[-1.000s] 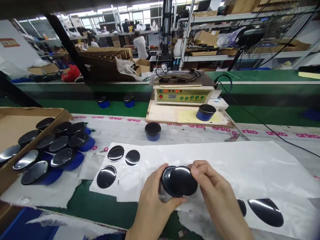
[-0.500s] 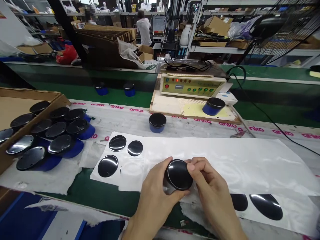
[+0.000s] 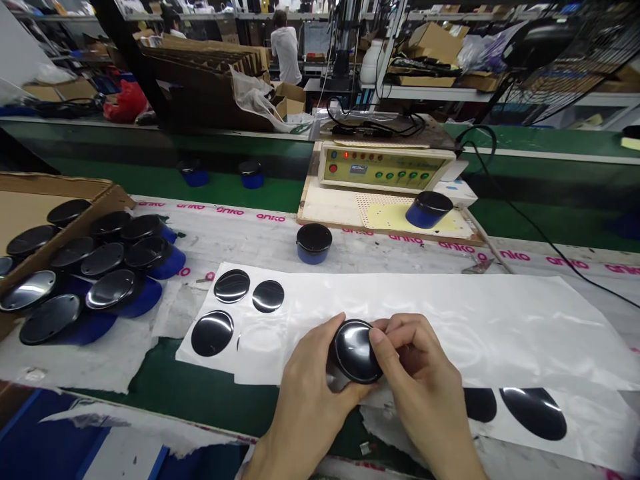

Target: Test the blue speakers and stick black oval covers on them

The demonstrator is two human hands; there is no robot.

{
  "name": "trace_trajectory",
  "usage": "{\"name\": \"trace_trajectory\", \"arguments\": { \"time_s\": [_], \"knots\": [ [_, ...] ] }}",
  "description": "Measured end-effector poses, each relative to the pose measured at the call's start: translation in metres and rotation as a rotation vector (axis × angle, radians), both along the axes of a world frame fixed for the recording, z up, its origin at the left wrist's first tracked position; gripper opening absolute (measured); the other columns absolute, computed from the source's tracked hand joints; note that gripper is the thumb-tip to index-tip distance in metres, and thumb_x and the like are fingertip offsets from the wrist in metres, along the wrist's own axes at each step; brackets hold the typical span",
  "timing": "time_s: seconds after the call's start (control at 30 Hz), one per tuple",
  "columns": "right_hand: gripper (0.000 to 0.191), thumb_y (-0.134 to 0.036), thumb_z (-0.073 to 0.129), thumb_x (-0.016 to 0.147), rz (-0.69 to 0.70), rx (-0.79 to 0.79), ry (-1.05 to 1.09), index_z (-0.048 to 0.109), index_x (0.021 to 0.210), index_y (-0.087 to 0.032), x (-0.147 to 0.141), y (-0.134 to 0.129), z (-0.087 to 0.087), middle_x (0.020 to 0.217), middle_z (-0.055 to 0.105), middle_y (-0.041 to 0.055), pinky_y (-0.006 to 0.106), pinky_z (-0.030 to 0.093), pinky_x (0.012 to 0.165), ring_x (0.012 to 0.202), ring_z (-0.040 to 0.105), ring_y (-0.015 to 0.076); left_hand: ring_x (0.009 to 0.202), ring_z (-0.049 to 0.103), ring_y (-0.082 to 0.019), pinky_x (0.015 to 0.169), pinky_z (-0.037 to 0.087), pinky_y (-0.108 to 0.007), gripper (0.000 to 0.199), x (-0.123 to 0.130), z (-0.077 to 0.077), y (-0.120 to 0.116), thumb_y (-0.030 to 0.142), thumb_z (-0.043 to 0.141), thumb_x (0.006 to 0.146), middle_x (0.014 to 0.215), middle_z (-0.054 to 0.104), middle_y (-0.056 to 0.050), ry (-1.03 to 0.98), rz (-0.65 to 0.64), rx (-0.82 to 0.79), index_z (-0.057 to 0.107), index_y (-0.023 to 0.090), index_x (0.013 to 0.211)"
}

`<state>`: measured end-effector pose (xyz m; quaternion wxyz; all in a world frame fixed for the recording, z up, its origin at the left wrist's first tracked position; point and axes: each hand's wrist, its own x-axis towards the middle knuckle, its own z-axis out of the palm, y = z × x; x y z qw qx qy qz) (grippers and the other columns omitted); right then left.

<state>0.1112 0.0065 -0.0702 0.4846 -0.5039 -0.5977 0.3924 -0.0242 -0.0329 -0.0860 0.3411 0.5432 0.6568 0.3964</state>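
Just below the centre of the view we see a canister point(image 3: 336, 379) held in the left hand point(image 3: 311, 383), whose fingers and thumb wrap its side, with a glossy black disc point(image 3: 357, 352) lying over its top. The right hand point(image 3: 425, 373) is half curled, its thumb tip on the disc's edge at about 3 o'clock; whether it pinches that edge or merely presses it, we cannot tell. We judge that the disc could end up off-centre if the thumb pushes harder on that one side, that a loosened left grip could let the canister turn beneath it, and that bare skin could smudge the gloss. The disc itself looks smooth and dark, slightly tilted toward us, with a bright streak of reflected light across it and a thin rim showing along its left side; the canister's wall, mostly hidden by the hand, appears greyish. Outward from here, we note the white sheet point(image 3: 450, 300) spreading behind the hands, three spare black discs point(image 3: 269, 295) on its portion toward 10 o'clock, a standing blue-sided canister point(image 3: 313, 250) at 11 o'clock, a control box point(image 3: 360, 170) near 12 o'clock, and, farther off between 9 and 10 o'clock, crowded blue canisters point(image 3: 146, 300) beside a cardboard tray point(image 3: 103, 190).
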Motion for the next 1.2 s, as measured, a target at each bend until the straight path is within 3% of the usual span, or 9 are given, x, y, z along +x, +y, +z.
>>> {"name": "trace_trajectory", "arguments": {
  "time_s": [0.5, 0.67, 0.83, 0.93, 1.0, 1.1, 1.2],
  "knots": [
    [0.022, -0.021, 0.055, 0.091, 0.052, 0.081, -0.066, 0.043, 0.072, -0.023, 0.002, 0.002, -0.002, 0.084, 0.047, 0.0012, 0.030, 0.050, 0.072, 0.087, 0.057, 0.0178, 0.119, 0.058, -0.024, 0.100, 0.049, -0.039, 0.060, 0.004, 0.008, 0.003, 0.037, 0.076, 0.072, 0.130, 0.062, -0.001, 0.012, 0.033, -0.048, 0.053, 0.031, 0.127],
    [0.022, -0.017, 0.053, 0.091, 0.061, 0.162, -0.135, 0.042, 0.073, -0.023, 0.001, 0.001, 0.001, 0.084, 0.047, 0.0018, 0.029, 0.049, 0.072, 0.086, 0.056, 0.0172, 0.126, 0.052, -0.023, 0.101, 0.048, -0.039, 0.075, -0.002, 0.001, 0.000, 0.028, 0.064, 0.084, 0.140, 0.052, -0.003, 0.198, -0.158, 0.127, 0.023, 0.038, 0.146],
    [0.015, -0.011, 0.049, 0.092, 0.053, 0.456, -0.510, 0.046, 0.082, -0.021, 0.005, 0.001, 0.007, 0.086, 0.051, 0.0039, 0.028, 0.045, 0.068, 0.077, 0.054, 0.0160, 0.130, 0.048, -0.025, 0.102, 0.048, -0.044, 0.084, -0.003, -0.001, 0.000, 0.015, 0.058, 0.084, 0.144, 0.047, -0.004, 0.389, -0.237, 0.197, 0.011, 0.043, 0.148],
    [0.012, -0.019, 0.049, 0.093, -0.018, 0.619, -0.828, 0.050, 0.080, -0.021, 0.022, 0.012, 0.010, 0.081, 0.057, 0.0050, 0.032, 0.042, 0.059, 0.068, 0.055, 0.0188, 0.127, 0.051, -0.029, 0.095, 0.053, -0.043, 0.079, 0.001, -0.007, 0.000, 0.015, 0.057, 0.085, 0.147, 0.043, -0.009, 0.494, -0.231, 0.261, 0.017, 0.037, 0.149],
    [0.018, -0.028, 0.046, 0.095, -0.081, 0.608, -0.928, 0.054, 0.080, -0.021, 0.040, 0.023, 0.007, 0.080, 0.062, 0.0057, 0.033, 0.044, 0.058, 0.068, 0.059, 0.0203, 0.120, 0.055, -0.031, 0.090, 0.055, -0.042, 0.073, 0.001, -0.011, -0.002, 0.016, 0.057, 0.086, 0.148, 0.042, -0.012, 0.587, -0.262, 0.338, 0.023, 0.033, 0.148],
    [0.029, -0.040, 0.046, 0.096, 0.003, 0.584, -0.980, 0.060, 0.111, -0.020, 0.069, 0.034, -0.010, 0.110, 0.069, 0.0090, 0.038, 0.052, 0.078, 0.099, 0.064, 0.0251, 0.112, 0.060, -0.031, 0.088, 0.056, -0.042, 0.063, -0.010, -0.007, 0.003, 0.015, 0.057, 0.086, 0.147, 0.045, -0.012, 0.708, -0.336, 0.441, 0.037, 0.033, 0.144],
    [0.058, -0.049, 0.049, 0.092, 0.080, 0.637, -1.121, 0.040, 0.143, -0.022, 0.095, 0.036, -0.033, 0.138, 0.055, 0.0099, 0.047, 0.051, 0.089, 0.122, 0.055, 0.0312, 0.118, 0.058, -0.029, 0.091, 0.054, -0.040, 0.054, -0.039, 0.022, 0.037, 0.018, 0.049, 0.091, 0.152, 0.038, -0.006, 0.725, -0.343, 0.459, 0.041, 0.040, 0.140]
  ]
}}
